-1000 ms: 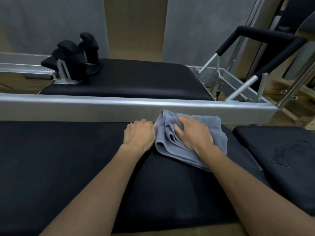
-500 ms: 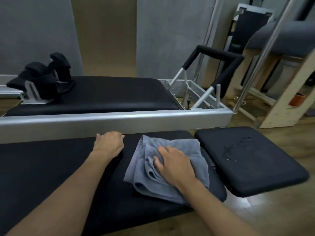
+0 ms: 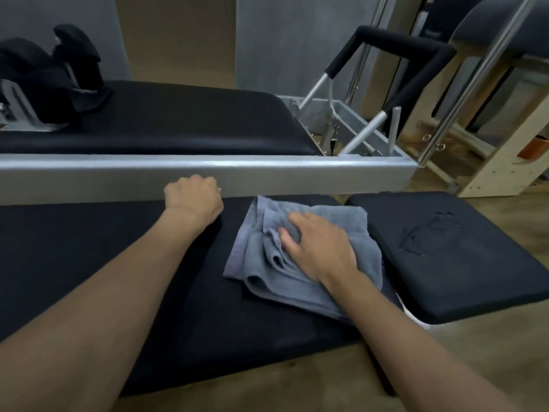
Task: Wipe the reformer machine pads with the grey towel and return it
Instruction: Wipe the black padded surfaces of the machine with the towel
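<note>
Towel [image 3: 267, 281], grey terry cloth bunched into loose folds, is lying near the right end of the long black upholstered reformer pad [image 3: 74, 248], just short of the gap before a separate square black pad [image 3: 475, 278], which is showing faint smeared marks on its top. The right hand [image 3: 320, 248] is pressing down on the towel with fingers spread and nearly straight, not closing around the cloth. The left hand [image 3: 193, 200] is resting on the long pad's far edge, apart from the towel, knuckles touching the brushed silver metal rail [image 3: 297, 171]; its fingers are curling under, and whether they are gripping the edge cannot be told. Beyond the rail, a second black carriage pad [image 3: 193, 120] is carrying black padded shoulder rests [image 3: 59, 72], and a black-sleeved metal footbar [image 3: 401, 43] is standing at its right end.
</note>
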`<state>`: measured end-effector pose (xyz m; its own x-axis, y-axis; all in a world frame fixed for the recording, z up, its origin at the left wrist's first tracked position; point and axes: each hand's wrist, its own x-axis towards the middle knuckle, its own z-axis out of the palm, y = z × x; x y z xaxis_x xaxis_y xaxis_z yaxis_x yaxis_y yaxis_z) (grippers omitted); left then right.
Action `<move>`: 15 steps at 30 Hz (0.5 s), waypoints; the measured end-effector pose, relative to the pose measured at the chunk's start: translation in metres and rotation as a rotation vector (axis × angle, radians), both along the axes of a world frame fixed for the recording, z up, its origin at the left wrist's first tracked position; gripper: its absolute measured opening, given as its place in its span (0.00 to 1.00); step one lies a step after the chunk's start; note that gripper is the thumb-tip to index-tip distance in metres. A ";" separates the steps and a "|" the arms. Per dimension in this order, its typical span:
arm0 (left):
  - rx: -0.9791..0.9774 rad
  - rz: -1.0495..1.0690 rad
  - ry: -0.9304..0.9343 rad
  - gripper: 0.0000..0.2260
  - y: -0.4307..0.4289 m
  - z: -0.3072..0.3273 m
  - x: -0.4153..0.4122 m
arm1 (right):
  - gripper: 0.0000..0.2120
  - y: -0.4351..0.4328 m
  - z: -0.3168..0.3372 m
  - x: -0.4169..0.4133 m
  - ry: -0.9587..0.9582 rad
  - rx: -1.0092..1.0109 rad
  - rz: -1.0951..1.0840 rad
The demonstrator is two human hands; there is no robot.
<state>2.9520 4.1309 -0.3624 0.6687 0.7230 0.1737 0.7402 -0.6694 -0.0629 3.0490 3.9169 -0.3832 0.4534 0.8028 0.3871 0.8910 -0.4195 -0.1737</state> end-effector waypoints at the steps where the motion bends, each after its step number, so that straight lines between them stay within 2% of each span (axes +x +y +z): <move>1: 0.022 0.000 0.013 0.17 0.001 -0.002 0.001 | 0.11 0.014 -0.002 0.013 -0.016 0.006 -0.003; 8: 0.004 -0.008 0.048 0.14 -0.002 -0.008 0.007 | 0.13 0.094 -0.003 0.082 -0.028 -0.041 -0.027; 12: -0.062 0.025 0.092 0.16 -0.021 -0.005 0.002 | 0.15 0.077 0.001 0.067 0.010 -0.038 -0.023; 15: -0.153 -0.022 0.048 0.17 -0.034 -0.003 0.005 | 0.15 0.041 0.005 0.045 0.025 -0.037 -0.036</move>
<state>2.9572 4.0965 -0.3653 0.6893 0.7239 0.0299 0.7241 -0.6897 0.0058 3.0935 3.9577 -0.3783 0.4913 0.7994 0.3457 0.8708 -0.4577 -0.1793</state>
